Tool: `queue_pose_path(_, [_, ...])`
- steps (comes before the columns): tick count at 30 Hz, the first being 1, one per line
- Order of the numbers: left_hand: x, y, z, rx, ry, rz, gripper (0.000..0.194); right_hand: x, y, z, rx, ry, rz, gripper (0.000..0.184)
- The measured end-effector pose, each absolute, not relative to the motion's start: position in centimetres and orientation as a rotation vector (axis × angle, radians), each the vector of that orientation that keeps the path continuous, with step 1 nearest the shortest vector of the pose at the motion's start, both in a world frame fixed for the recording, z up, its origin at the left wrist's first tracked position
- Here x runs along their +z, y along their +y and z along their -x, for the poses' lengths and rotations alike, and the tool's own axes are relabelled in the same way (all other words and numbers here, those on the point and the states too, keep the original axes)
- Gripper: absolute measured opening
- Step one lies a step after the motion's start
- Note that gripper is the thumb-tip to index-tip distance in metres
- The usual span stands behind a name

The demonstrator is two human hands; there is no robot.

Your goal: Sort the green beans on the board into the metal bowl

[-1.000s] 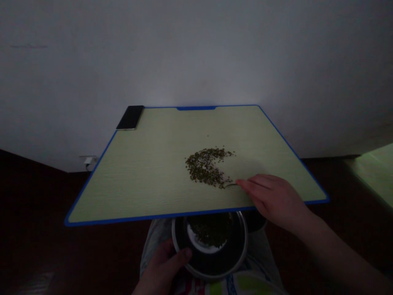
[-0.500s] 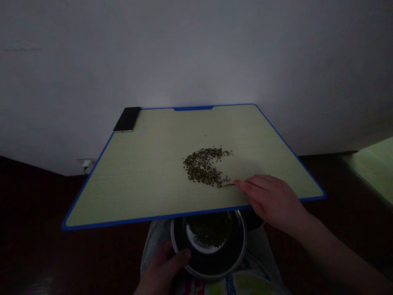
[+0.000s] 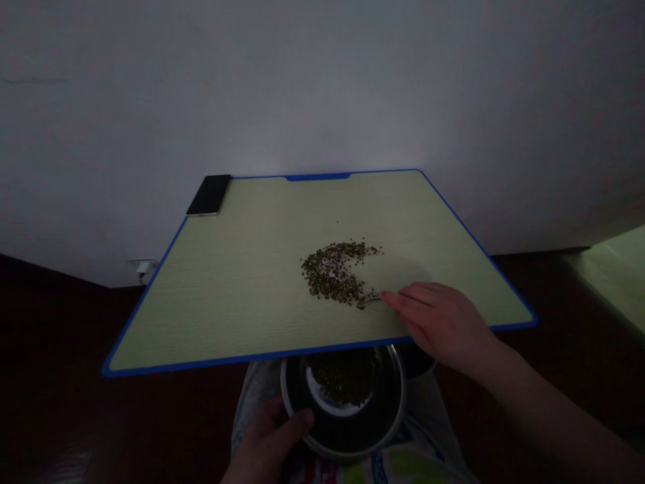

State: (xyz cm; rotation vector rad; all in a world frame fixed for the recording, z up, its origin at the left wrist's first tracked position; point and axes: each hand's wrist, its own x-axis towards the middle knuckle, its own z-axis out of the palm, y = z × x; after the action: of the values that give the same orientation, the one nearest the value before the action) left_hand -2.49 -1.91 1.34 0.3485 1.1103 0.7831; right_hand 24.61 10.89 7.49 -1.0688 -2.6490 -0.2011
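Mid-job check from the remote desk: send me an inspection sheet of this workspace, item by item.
Surface: green wood-grain board with a blue edge.
Job's things: crescent of small dark green seeds on the board; more seeds in a steel bowl below its near edge.
Clutter: black smartphone on the far left corner.
Grippers: right hand on the board, fingers at a small metal utensil by the seeds; left hand grips the bowl's rim.
Cables: white plug low on the wall; no cord visible.
Surroundings: white wall, dark floor, green surface at right.
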Motion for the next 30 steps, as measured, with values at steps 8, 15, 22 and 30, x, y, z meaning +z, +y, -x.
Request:
queue_pose_path(8, [1.2, -1.8, 2.5, 0.777, 1.107, -0.347, 0.024, 7.7, 11.8, -24.2, -0.142, -2.691, 1.037, 0.034])
queue_pose_path(15, [1.5, -1.7, 2.4, 0.778, 1.119, -0.401, 0.028, 7.7, 12.8, -23.6, -0.142, -2.68, 0.93, 0.031])
queue_pose_path(22, [1.4, -1.8, 2.1, 0.807, 1.108, -0.325, 0.026, 7.7, 12.9, -23.8, -0.116, -2.685, 0.875, 0.031])
queue_pose_path(30, [1.4, -1.6, 2.4, 0.789, 1.135, -0.349, 0.026, 7.8, 12.5, -24.7, -0.091, -2.705, 0.836, 0.03])
